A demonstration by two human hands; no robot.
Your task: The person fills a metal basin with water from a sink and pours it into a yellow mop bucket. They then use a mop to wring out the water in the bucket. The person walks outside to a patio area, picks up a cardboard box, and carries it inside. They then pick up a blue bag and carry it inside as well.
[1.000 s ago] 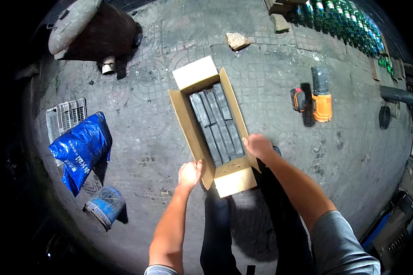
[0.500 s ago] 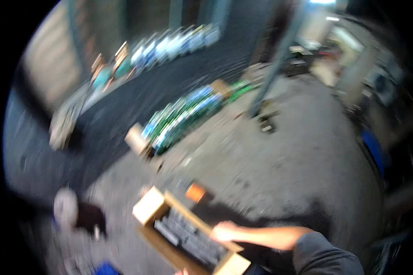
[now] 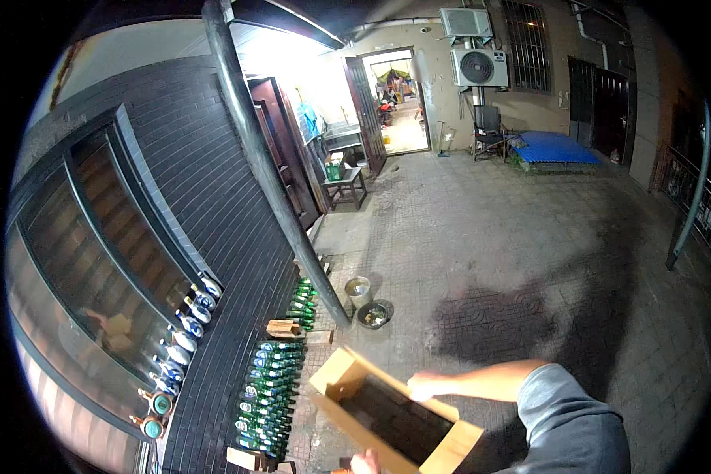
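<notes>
View raised, carton (image 3: 359, 427) interior murky, left hand (image 3: 364, 462) cropped

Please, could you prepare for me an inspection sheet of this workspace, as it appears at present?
Surface: grey patterned paving; large dark patches beyond the carton, shadow or damp, cannot tell.
Job's things: cardboard carton, open at the top; dark inside, contents hard to tell.
Clutter: rows of green bottles along the dark brick wall; bucket and round basin near the slanted pole.
Hands: left hand, partly out of picture, grips the carton's left wall; right hand, its right wall.
Cables: nothing seen.
Surroundings: lit doorway, air-conditioner unit, chair, blue sheet.
</notes>
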